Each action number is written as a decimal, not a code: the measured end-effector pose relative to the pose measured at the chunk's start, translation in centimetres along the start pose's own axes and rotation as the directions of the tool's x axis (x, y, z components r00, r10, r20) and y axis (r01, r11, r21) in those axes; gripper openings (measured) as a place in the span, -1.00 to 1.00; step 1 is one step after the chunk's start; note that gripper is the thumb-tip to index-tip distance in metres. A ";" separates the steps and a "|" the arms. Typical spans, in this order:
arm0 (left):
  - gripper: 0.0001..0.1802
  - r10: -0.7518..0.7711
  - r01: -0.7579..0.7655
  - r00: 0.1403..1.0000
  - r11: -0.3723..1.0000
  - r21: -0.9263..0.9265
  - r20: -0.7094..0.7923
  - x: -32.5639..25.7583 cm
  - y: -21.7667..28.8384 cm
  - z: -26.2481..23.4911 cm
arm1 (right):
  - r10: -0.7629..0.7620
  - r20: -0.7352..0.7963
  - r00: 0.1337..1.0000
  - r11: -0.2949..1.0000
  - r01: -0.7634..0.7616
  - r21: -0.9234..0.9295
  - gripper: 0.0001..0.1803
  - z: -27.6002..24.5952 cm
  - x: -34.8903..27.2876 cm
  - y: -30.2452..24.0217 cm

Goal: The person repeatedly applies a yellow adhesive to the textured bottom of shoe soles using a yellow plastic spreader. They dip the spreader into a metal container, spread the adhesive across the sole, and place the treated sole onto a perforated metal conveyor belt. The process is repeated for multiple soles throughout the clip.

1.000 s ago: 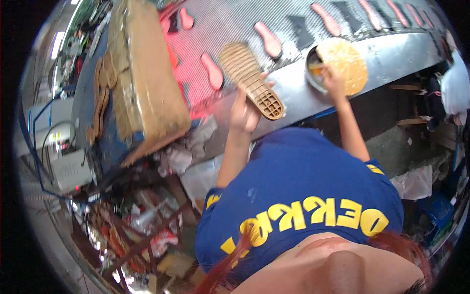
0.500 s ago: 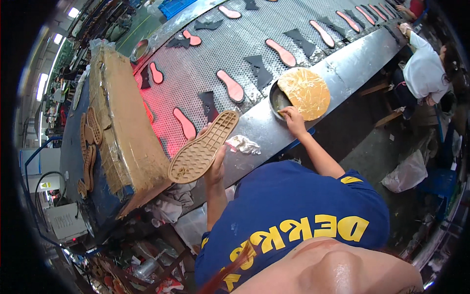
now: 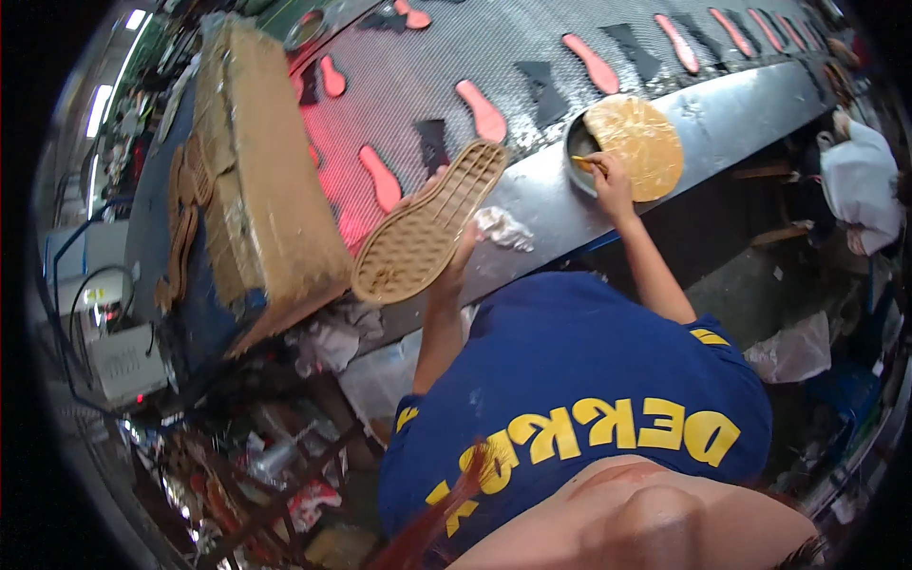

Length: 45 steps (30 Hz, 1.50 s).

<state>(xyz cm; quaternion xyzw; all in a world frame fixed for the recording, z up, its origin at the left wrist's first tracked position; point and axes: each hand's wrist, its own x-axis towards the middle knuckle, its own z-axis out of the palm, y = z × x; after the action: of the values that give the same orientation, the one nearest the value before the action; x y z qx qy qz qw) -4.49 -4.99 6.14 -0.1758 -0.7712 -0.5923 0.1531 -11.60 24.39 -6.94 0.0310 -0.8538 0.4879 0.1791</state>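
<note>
A cardboard box [image 3: 280, 180] stands left of a mesh conveyor [image 3: 418, 81] bearing pink insoles [image 3: 482, 112]. Between box and round pan [image 3: 573, 174], the left hand [image 3: 460, 259], fingers partly hidden, grips a tan shoe sole [image 3: 427, 228]. The right hand [image 3: 613, 186] pinches a yellow stick [image 3: 590, 163] at the pan, partly covered by a yellowish disc [image 3: 638, 147]; its contents are unclear.
</note>
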 end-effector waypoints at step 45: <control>-0.54 -0.304 0.147 0.910 0.871 -0.468 -0.281 1.3 2.8 2.7 | -0.660 -0.033 0.751 0.690 0.622 0.371 -0.59 -1.4 -1.7 -23.0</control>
<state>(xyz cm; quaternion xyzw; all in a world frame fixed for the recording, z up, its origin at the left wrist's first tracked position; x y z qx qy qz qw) -4.46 -1.63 8.44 -0.0060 -0.5948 -0.7853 0.1714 -4.36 13.37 12.07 0.3843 -0.6930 0.5393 0.2852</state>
